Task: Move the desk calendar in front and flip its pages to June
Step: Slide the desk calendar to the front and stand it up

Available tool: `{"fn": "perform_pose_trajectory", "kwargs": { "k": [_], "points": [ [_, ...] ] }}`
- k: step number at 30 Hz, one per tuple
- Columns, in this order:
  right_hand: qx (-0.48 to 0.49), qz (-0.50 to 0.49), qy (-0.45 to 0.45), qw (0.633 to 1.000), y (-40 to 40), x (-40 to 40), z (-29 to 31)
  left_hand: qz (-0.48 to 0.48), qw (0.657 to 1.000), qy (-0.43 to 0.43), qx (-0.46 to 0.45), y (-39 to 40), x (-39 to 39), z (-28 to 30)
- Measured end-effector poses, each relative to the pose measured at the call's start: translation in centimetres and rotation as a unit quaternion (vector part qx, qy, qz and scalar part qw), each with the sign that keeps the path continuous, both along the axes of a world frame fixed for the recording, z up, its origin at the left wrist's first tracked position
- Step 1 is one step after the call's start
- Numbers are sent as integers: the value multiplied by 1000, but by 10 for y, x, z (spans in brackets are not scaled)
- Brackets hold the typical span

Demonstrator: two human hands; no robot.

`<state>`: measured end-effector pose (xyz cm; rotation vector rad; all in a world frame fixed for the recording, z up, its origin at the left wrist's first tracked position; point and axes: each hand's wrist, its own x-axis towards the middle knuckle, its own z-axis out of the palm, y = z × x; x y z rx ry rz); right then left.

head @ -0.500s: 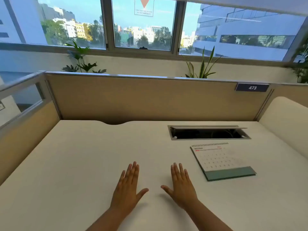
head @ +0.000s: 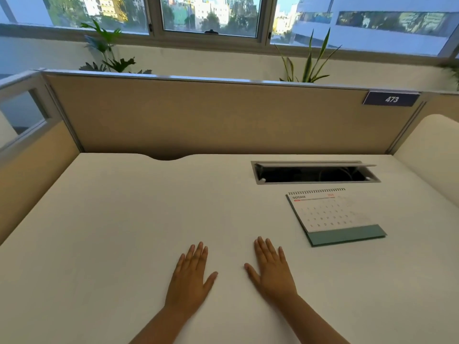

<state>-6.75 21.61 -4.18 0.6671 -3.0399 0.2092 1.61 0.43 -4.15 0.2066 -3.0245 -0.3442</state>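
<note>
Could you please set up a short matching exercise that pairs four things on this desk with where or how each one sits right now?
Things:
1. white spiral-bound desk calendar with teal base
2. left hand
3. grey metal cable hatch
4. dark blue number plate

States:
A. recessed in the desk, lid open
B. palm down, empty
C. fixed on the partition, reads 473
D. showing October, right of both hands

Pairs: 1-D, 2-B, 3-A, 4-C

I can read OCTOBER on the desk calendar (head: pixel 332 212), but its date numbers are too faint to make out. At two o'clock, the open cable tray (head: pixel 315 173) is dark inside, perhaps holding cables. Both forearms run off the bottom edge.
</note>
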Motion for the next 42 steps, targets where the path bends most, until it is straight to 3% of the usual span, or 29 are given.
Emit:
{"fn": "perform_pose_trajectory", "kwargs": {
  "k": [19, 23, 27, 31, 35, 42],
  "points": [
    [47, -11, -23, 999, 3, -3, 8, 9, 1000, 4, 19, 2, 5, 4],
    [54, -71, 17, 996, 31, -38, 16, 9, 1000, 3, 24, 4, 4, 5],
    [90, -145, 2, 985, 71, -60, 29, 7, 1000, 5, 23, 3, 6, 6],
    [37, -194, -46, 979, 84, -62, 34, 10, 1000, 4, 24, 2, 5, 5],
    [3, -177, -40, 983, 73, -59, 38, 12, 1000, 5, 24, 1, 4, 5],
    [-74, -54, -53, 994, 31, 2, 24, 10, 1000, 4, 27, 3, 5, 6]
  ]
}}
